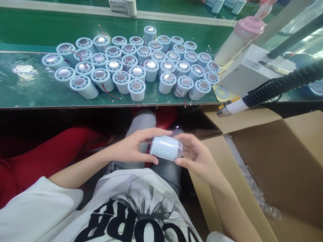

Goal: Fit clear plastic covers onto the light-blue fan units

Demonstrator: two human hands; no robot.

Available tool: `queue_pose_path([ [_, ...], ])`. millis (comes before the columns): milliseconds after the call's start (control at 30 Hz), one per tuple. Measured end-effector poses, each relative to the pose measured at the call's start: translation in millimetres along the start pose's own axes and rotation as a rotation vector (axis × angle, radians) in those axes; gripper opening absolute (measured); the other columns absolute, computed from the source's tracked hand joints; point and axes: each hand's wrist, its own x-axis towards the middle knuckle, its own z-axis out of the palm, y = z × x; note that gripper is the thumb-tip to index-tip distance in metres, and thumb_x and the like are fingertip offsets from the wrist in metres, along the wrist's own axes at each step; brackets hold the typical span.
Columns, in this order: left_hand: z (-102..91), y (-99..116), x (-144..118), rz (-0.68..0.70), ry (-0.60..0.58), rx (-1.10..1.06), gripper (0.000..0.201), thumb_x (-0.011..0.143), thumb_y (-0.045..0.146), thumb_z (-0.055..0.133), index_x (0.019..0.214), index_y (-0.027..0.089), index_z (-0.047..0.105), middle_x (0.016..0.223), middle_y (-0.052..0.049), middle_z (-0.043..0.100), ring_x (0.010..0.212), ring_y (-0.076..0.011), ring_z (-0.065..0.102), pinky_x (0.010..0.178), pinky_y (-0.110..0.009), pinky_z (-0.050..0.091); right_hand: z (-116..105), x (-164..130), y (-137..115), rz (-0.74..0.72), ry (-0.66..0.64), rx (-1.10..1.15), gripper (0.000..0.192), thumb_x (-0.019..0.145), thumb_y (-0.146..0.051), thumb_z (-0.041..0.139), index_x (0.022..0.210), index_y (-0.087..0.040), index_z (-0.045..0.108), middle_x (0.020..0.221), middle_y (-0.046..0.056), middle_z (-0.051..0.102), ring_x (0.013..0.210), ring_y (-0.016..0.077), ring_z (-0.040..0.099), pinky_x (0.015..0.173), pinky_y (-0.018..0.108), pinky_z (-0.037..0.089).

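Above my lap I hold a light-blue cylinder (165, 148) on its side, with a clear plastic sleeve around it that extends past its right end. My left hand (141, 146) grips the left end, thumb below and fingers above. On the right end, my right hand (194, 153) closes its fingers and thumb over the clear sleeve. A short thin wire with a small white connector sticks up behind the cylinder. In front of me, on the green bench, stand many similar light-blue cylinders (136, 90) with silver disc tops, several with red and black wires.
An open cardboard box (277, 158) at my right contains clear plastic pieces (262, 198). Over it juts a tool with a black coiled hose (282, 85). A pink-capped bottle (237, 38) and a white box-shaped device (249, 72) stand at the bench's right. Someone's red-clothed leg (55, 148) is at my left.
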Motion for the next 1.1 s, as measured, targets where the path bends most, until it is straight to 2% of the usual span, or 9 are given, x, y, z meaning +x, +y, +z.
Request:
queue_pose_path([
  [233,-1.7,-1,-3,0.029,-0.008,0.04,0.075,0.07,0.025,0.076,0.138,0.028,0.044,0.14,-0.01,0.049,0.129,-0.0272,0.046,0.104,-0.037,0.043,4,2,-1,0.127,0.016,0.134,0.042,0.073,-0.041,0.073,0.106,-0.025,0.052,0.099,0.004,0.065,0.079,0.0144,0.063,0.065,0.024,0.055],
  [467,-3.2,-7,-3,0.099,-0.025,0.086,0.077,0.07,0.023,0.077,0.138,0.027,0.042,0.141,-0.011,0.047,0.13,-0.0266,0.044,0.106,-0.037,0.041,7,6,6,0.219,0.016,0.328,0.036,0.075,-0.041,0.07,0.099,-0.022,0.051,0.083,0.0,0.066,0.064,0.0125,0.066,0.057,0.025,0.058],
  [667,-4.0,-6,-3,0.094,-0.036,0.05,0.076,0.072,0.021,0.075,0.139,0.028,0.041,0.142,-0.009,0.046,0.131,-0.0247,0.043,0.105,-0.035,0.042,13,9,11,0.327,0.026,0.387,0.047,0.076,-0.059,0.061,0.098,-0.019,0.049,0.065,0.0,0.068,0.052,0.0152,0.068,0.045,0.02,0.054],
  [833,-4.8,-7,-2,0.115,-0.04,0.032,0.076,0.071,0.02,0.076,0.138,0.027,0.042,0.142,-0.011,0.045,0.133,-0.0262,0.041,0.107,-0.037,0.04,18,15,7,0.425,-0.032,0.458,0.06,0.066,-0.073,0.059,0.085,-0.016,0.053,0.055,0.002,0.066,0.04,0.0135,0.062,0.035,0.017,0.048],
  [933,-5.3,-9,-1,0.132,-0.047,0.025,0.076,0.07,0.019,0.076,0.138,0.028,0.043,0.143,-0.011,0.044,0.134,-0.0269,0.04,0.109,-0.039,0.038,17,16,5,0.541,-0.101,0.486,0.062,0.072,-0.075,0.048,0.075,-0.014,0.057,0.053,0.004,0.064,0.037,0.0115,0.059,0.032,0.015,0.044],
  [1100,-3.4,-12,-1,0.148,-0.044,-0.001,0.076,0.069,0.019,0.077,0.137,0.029,0.043,0.143,-0.012,0.043,0.134,-0.0284,0.039,0.108,-0.041,0.039,17,17,1,0.673,-0.133,0.548,0.068,0.091,-0.064,0.015,0.078,-0.014,0.059,0.05,0.003,0.062,0.032,0.0086,0.055,0.027,0.012,0.037],
])
